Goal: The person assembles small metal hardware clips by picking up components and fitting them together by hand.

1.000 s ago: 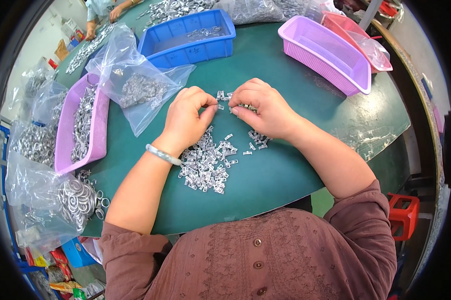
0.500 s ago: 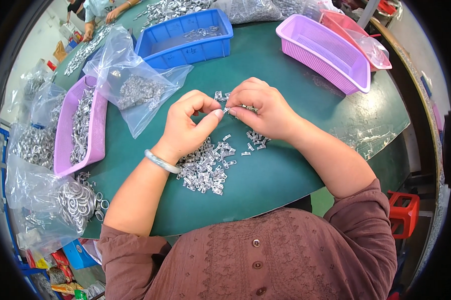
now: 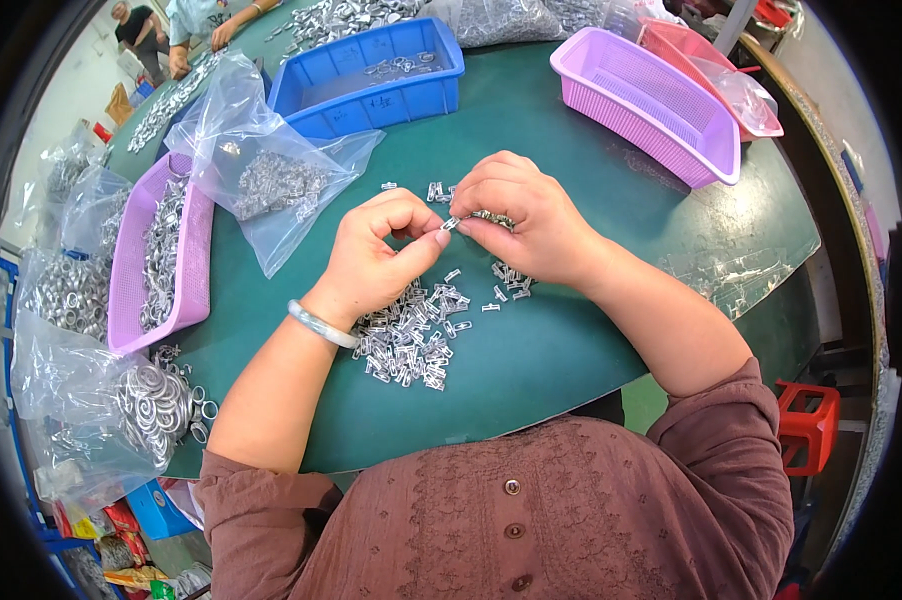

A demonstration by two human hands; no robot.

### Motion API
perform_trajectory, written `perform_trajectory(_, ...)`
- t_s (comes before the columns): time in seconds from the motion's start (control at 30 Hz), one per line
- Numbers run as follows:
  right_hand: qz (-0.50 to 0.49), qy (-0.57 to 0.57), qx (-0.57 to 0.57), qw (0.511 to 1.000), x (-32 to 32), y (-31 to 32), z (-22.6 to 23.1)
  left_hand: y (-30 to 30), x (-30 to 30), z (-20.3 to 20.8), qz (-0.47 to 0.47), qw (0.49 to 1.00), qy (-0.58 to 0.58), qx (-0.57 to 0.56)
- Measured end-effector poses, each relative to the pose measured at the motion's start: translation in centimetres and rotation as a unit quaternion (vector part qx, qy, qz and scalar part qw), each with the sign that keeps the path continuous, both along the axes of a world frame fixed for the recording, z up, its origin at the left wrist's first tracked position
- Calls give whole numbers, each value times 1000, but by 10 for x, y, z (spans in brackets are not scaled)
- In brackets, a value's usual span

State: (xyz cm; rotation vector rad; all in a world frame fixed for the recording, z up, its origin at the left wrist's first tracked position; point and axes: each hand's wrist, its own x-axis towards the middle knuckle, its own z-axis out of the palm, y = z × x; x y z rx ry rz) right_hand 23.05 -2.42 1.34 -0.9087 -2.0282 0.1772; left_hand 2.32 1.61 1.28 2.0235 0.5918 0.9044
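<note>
The left hand (image 3: 386, 245) and right hand (image 3: 516, 215) are nearly closed, thumbs and forefingers meeting on a small metal piece (image 3: 451, 223), while the right's curled fingers also keep brass-coloured bits (image 3: 493, 217). Both forearms angle inward from the near edge of the green table (image 3: 571, 350), bringing the piece above the surface beyond a loose metal pile (image 3: 411, 335) nearer that edge. A second ago the fingertips were apart; now they join at the piece.
</note>
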Motion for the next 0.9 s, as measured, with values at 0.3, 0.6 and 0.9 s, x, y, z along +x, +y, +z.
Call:
perform_trajectory(0.3,12,4,6,1000,-1,0,1,3,-3,0,-16,999,11,32)
perform_trajectory(0.6,-1,-2,3,1000,1,3,-1,34,-15,-11,97,976,123,154)
perform_trajectory(0.9,3,-5,-20,1000,1,2,-3,44,-12,-21,193,932,217,216)
